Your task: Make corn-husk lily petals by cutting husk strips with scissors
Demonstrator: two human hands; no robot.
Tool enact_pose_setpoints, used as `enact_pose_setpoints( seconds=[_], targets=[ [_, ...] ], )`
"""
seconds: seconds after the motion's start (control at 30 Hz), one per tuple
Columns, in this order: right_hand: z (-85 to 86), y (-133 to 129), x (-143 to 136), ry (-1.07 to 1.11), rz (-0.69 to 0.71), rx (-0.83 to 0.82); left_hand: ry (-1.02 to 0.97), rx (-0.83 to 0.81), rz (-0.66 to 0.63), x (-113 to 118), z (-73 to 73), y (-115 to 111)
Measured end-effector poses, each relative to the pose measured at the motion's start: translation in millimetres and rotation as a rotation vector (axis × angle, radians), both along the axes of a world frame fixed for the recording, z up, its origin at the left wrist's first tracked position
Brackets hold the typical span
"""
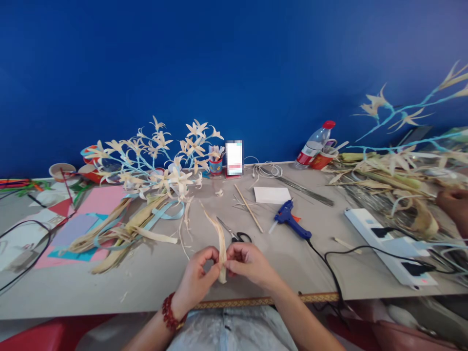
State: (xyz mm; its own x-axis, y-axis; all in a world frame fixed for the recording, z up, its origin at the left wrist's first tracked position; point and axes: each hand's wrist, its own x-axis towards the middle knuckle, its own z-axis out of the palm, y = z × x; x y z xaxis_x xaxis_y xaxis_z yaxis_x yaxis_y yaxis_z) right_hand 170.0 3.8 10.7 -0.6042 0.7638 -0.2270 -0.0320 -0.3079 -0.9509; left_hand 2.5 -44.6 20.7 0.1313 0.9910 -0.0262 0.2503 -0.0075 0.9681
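Between my two hands stands a strip of dried corn husk (221,243), pale and creased, its thin tip curling up and to the left. My left hand (203,273), with a red bead bracelet on the wrist, pinches its left edge. My right hand (246,263) pinches the same strip from the right, thumb and fingers together. Just beyond my right hand lie black-handled scissors (241,237), their blades partly behind the husk. A blue glue gun (292,219) rests on the table to the right, and a thin wooden stick (248,208) lies ahead.
Husk flowers on blue stems (161,165) stand back left, above bundled husks (135,224) and coloured paper (73,234). On the right are a white power strip (387,243), black cords, a tilted bottle (314,146) and another person's hand (453,204). A phone (234,158) stands against the wall.
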Motion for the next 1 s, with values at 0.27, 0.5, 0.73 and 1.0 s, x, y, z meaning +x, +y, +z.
enact_pose_setpoints(
  seconds=[0.27, 0.5, 0.73, 1.0],
  targets=[
    [0.0, -0.3, 0.9, 0.025, -0.018, -0.016, -0.015, 0.003, -0.001, 2.9, 2.8, -0.1],
    [0.2, -1.2, 1.7, 0.017, 0.021, -0.044, 0.023, 0.031, 0.001, 2.8, 3.3, 0.5],
    [-2.8, -6.5, -3.3, -0.165, -0.098, 0.312, 0.136, 0.055, 0.011, 3.0, 4.7, 0.0],
    [-7.7, -11.6, -10.0, -0.381, -0.228, 0.503, 0.056, 0.091, -0.028, 3.4, 7.2, -2.6]
  ],
)
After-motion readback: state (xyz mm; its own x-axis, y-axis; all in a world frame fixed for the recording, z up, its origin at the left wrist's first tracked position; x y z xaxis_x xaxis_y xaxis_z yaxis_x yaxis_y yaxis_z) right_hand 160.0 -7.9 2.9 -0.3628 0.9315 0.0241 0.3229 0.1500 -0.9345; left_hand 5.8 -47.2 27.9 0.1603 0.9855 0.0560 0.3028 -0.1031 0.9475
